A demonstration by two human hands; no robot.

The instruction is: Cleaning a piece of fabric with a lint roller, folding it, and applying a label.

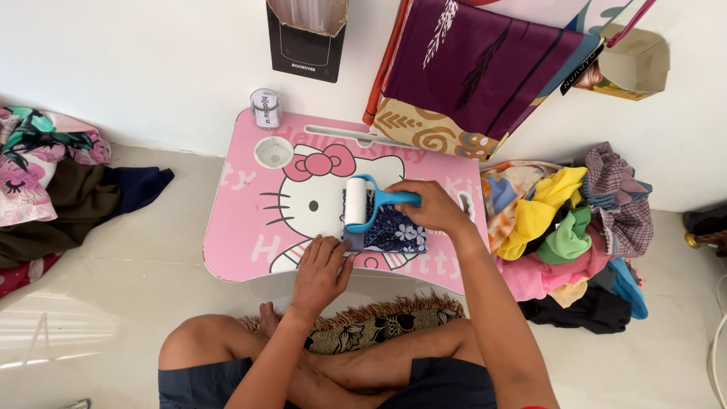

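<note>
- Your right hand (433, 206) fingers wrap the roller (357, 201) handle; roller's long axis runs toward you.
- Your left hand (322, 266) lies flat, fingers spread, pinning the cloth (394, 227) near edge on the tabletop (242, 227).

View: single head-worn camera | Position: above seated person | Facing: steeply down and forward, toward wall | Range: close, arm's reach of pink lap table (242, 235) | Coverage: table centred, floor and clothes piles either side | Shared views: none, single view

Pink table (242, 227), blue-handled white roller (357, 201), navy white-flowered cloth (394, 231).
</note>
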